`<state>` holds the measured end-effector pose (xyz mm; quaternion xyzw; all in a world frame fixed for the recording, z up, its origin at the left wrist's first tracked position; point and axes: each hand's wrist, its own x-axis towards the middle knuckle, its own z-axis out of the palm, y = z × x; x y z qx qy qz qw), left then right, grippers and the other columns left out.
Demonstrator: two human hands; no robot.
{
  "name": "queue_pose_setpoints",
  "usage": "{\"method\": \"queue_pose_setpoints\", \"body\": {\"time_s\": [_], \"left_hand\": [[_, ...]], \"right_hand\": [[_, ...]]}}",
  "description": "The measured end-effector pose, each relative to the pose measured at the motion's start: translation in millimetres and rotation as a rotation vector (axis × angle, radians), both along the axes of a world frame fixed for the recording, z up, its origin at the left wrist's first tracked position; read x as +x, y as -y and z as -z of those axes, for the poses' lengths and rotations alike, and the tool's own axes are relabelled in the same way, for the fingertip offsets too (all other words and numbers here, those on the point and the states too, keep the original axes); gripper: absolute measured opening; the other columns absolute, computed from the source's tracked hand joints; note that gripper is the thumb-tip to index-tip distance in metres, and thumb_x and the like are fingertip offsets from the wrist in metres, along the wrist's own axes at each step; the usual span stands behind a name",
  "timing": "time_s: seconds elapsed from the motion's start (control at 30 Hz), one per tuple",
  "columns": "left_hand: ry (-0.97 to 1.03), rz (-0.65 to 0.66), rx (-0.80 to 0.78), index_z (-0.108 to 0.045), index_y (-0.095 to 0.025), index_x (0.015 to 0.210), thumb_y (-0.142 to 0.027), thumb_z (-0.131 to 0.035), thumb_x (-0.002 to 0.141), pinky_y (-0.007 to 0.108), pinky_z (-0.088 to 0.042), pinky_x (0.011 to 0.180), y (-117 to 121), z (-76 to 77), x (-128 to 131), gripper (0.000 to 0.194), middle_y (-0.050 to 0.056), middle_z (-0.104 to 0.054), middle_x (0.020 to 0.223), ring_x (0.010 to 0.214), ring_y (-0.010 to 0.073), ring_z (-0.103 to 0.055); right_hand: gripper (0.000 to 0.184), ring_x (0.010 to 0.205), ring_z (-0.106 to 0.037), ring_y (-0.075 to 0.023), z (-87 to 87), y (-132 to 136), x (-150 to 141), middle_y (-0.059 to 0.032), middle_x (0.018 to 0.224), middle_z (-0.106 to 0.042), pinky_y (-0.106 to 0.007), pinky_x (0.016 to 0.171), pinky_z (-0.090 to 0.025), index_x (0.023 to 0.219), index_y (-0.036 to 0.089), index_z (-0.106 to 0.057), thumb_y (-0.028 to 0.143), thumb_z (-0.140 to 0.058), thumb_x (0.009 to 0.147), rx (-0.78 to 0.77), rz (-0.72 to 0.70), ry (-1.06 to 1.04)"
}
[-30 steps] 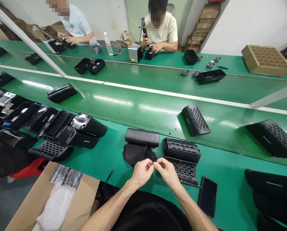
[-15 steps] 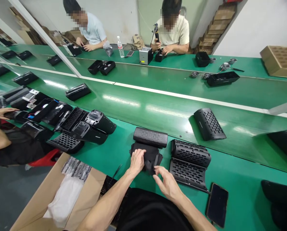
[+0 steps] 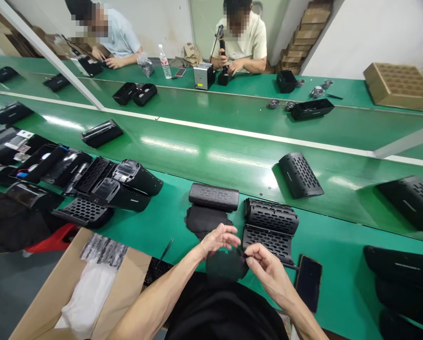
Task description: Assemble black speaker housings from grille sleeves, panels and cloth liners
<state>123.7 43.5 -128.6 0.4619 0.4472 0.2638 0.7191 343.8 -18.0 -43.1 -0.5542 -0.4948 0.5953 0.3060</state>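
Note:
My right hand (image 3: 264, 264) pinches the edge of a thin, see-through piece of black cloth (image 3: 226, 267) between thumb and fingertips. That cloth hangs just in front of my body, over the table edge. My left hand (image 3: 220, 239) is open beside it, fingers apart and holding nothing. Beyond my left hand lies a pile of black cloth pieces (image 3: 205, 219) with ragged edges. A black slotted housing (image 3: 214, 197) rests against the pile's far side. To the right are perforated black grilles (image 3: 271, 218), with another grille (image 3: 268, 242) leaning nearer my right hand.
A phone (image 3: 308, 283) lies right of my right hand. An open cardboard box (image 3: 30, 297) stands at lower left, with a screwdriver-like tool (image 3: 167, 249) near it. Black housings (image 3: 300, 175) sit on the green belt (image 3: 183, 163). Two co-workers sit across; another person's arm shows at left.
My right hand has drawn a single cloth piece off the pile toward my body. My left hand has lifted from the pile, opened and moved right. The view has shifted slightly right.

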Motion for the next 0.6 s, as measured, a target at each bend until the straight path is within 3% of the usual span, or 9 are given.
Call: {"method": "queue_pose_setpoints", "body": {"time_s": [0.1, 0.2, 0.27, 0.3, 0.47, 0.6], "left_hand": [[0.142, 0.119, -0.123, -0.068, -0.013, 0.104, -0.097, -0.014, 0.083, 0.033, -0.056, 0.065, 3.1, -9.1, 12.6, 0.102, 0.011, -0.069, 0.075, 0.064, 0.0196, -0.068], [0.162, 0.181, -0.180, -0.066, -0.016, 0.105, -0.093, -0.054, 0.075, 0.031, -0.057, 0.061, -0.7, -16.1, 22.8, 0.084, 0.007, -0.069, 0.079, 0.063, 0.0179, -0.067], [0.109, 0.214, -0.185, -0.066, -0.016, 0.098, -0.074, -0.078, 0.070, 0.032, -0.058, 0.060, -7.0, -18.0, 33.5, 0.065, 0.005, -0.069, 0.077, 0.061, 0.0179, -0.067], [0.064, 0.215, -0.174, -0.067, -0.016, 0.094, -0.065, -0.081, 0.070, 0.032, -0.057, 0.059, -10.7, -18.0, 40.2, 0.056, 0.004, -0.068, 0.074, 0.059, 0.0172, -0.065], [-0.249, 0.114, 0.007, -0.067, -0.020, 0.083, -0.039, -0.071, 0.080, 0.028, -0.045, 0.059, -24.2, -13.3, 71.4, 0.019, -0.003, -0.061, 0.063, 0.056, 0.0149, -0.056], [-0.453, 0.029, 0.158, -0.064, -0.023, 0.082, -0.030, -0.069, 0.082, 0.029, -0.041, 0.068, -22.2, -9.7, 79.3, 0.008, -0.004, -0.062, 0.067, 0.067, 0.0165, -0.057]], "right_hand": [[0.049, 0.079, -0.066, -0.0211, 6.1, 0.5, 23.2, -0.0047, 0.087, -0.072, -0.030, 0.070, -0.051, 0.108, 0.022, -0.067, 0.068, -0.066, 0.090, -0.069, 0.193, 0.066], [0.060, 0.081, -0.071, -0.0253, 20.9, 1.5, 48.9, -0.0071, 0.087, -0.076, -0.034, 0.073, -0.055, 0.113, 0.022, -0.066, 0.076, -0.062, 0.087, -0.106, 0.289, 0.151], [0.060, 0.082, -0.073, -0.0273, 31.7, 1.5, 64.3, -0.0081, 0.091, -0.078, -0.036, 0.077, -0.057, 0.111, 0.023, -0.067, 0.077, -0.056, 0.087, -0.125, 0.323, 0.219], [0.058, 0.084, -0.074, -0.0285, 36.8, 0.8, 71.2, -0.0085, 0.092, -0.079, -0.038, 0.078, -0.057, 0.110, 0.023, -0.067, 0.075, -0.055, 0.088, -0.132, 0.337, 0.269], [0.046, 0.093, -0.074, -0.0378, 59.2, -7.6, 97.8, -0.0118, 0.094, -0.081, -0.045, 0.082, -0.051, 0.099, 0.024, -0.072, 0.064, -0.055, 0.083, -0.164, 0.392, 0.615], [0.047, 0.098, -0.073, -0.0390, 71.9, -8.0, 108.2, -0.0139, 0.101, -0.080, -0.046, 0.084, -0.049, 0.108, 0.022, -0.072, 0.056, -0.049, 0.084, -0.181, 0.377, 0.746]]}}
